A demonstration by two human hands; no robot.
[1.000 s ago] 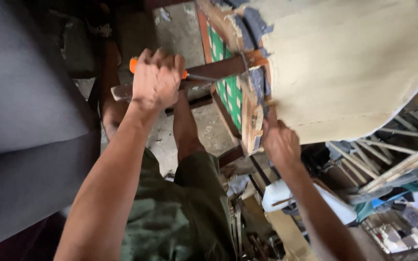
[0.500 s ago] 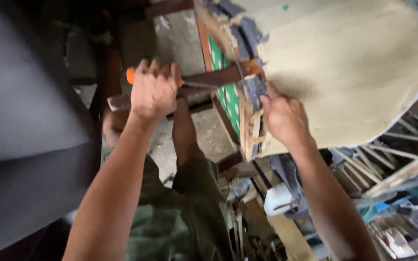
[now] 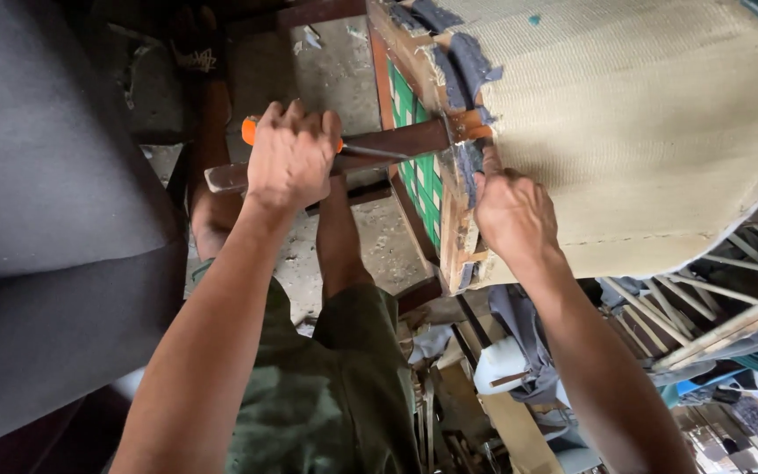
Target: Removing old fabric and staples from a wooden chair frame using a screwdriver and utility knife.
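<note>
Left hand (image 3: 292, 158), upper middle of the frame, is clenched around an orange-handled tool (image 3: 250, 130) together with a wooden-handled tool (image 3: 225, 177). The orange grip pokes out above the knuckles, the wooden handle end sticks out to the left below the fist. A thin metal shaft (image 3: 379, 151) runs right from the fist toward the wooden frame (image 3: 455, 230) of an upturned chair, with its tip at the frame edge near the top — exact contact point is too small to tell.

Right hand (image 3: 514, 213), centre right, is clamped on the frame edge, its fingers (image 3: 488, 172) curled over torn grey-blue fabric (image 3: 467, 66) where it meets the beige woven covering (image 3: 642, 132). Whether they pinch the fabric or just press it cannot be told. The beige covering fills the upper right of the frame, rounded, and lies over the frame.

A dark brown chair leg (image 3: 396, 140) crosses horizontally behind the metal shaft, between the two hands. Green webbing (image 3: 418, 167) shows inside the frame, just left of the wooden edge.

Grey upholstered panel (image 3: 46, 193) takes up the whole left side. The person's olive-green shorts (image 3: 326, 386) are at lower centre, bare legs above them, over a concrete floor (image 3: 344, 61). Lower right — clutter of wood strips (image 3: 712, 325) and scraps, blurred.
</note>
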